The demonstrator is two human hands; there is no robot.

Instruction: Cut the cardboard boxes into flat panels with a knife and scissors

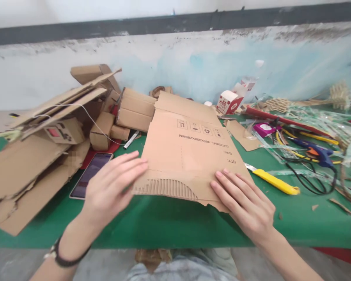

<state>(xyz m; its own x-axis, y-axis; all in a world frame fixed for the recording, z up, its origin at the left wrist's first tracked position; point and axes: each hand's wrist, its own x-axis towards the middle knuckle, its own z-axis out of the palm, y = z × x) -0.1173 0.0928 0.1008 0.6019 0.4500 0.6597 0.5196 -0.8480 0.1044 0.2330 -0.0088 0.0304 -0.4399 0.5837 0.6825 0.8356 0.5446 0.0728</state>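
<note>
At 8 o'clock on the cardboard sheet (190, 152), the left hand (107, 187) lays lightly bent fingers over the corner; at 4 o'clock, the right hand (250, 203) has longer, flatter fingers on top. Neither is clenched, but both thumbs are hidden, so I cannot tell whether they pinch the sheet from beneath. That spread probably steadies both near corners and keeps the ragged edge, its ribs laid bare, towards the person. The sheet lies mid-table, over the green top (163, 230), its print upside down: “QTY:”, a “W:” line whose first letter is unclear, a dimension line ending in “MM”, and a row of handling marks including arrows, an umbrella and a recycling sign. Farther out, a phone (91, 175) lies near the left hand at 8 o'clock, its display too dim to read. The yellow cutter (276, 181) lies at 3 to 4 o'clock, blade towards the sheet, perhaps for easy reach; the glue gun (318, 152) is beyond, at 3 o'clock. Cardboard pieces (26, 160) are heaped at 9 o'clock, seemingly kept aside, with a box (136, 109) at 11. At 1 to 2, a red-and-white carton (228, 102) bears markings too small to read.
</note>
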